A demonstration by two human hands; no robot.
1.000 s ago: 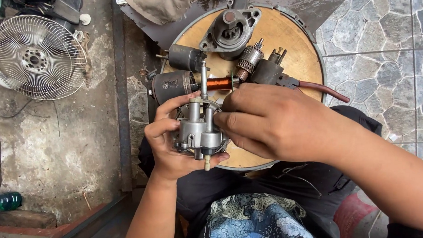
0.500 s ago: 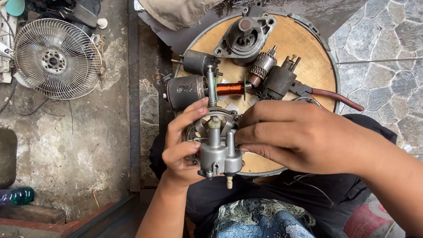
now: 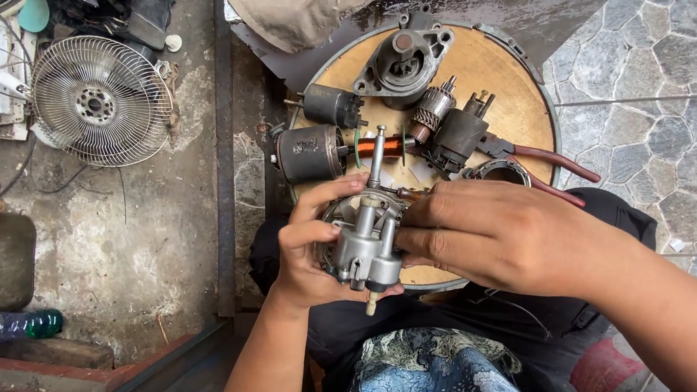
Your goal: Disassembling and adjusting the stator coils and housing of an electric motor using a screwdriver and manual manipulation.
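Note:
My left hand (image 3: pixel 307 248) grips a grey metal motor end piece (image 3: pixel 365 249) with a steel shaft sticking up from it, held just above the near edge of a round wooden board (image 3: pixel 490 76). From the right, my right hand (image 3: pixel 496 231) closes its fingers on the same piece's right side. On the board lie a dark cylindrical motor casing (image 3: pixel 309 153), a smaller dark cylinder (image 3: pixel 331 105), a grey cast housing (image 3: pixel 403 60), a copper-wound armature (image 3: pixel 431 113) and a black solenoid (image 3: pixel 456 136).
Red-handled pliers (image 3: pixel 553 163) lie at the board's right edge. A wire fan guard (image 3: pixel 99 99) rests on the concrete floor to the left, a green-capped bottle (image 3: pixel 8 325) lower left. Stone tiles are at right, a beige cloth (image 3: pixel 295 10) beyond the board.
The view has shifted, so board and hands sit further right and lower in frame. Both hands keep hold of the metal piece, which has dropped slightly toward me.

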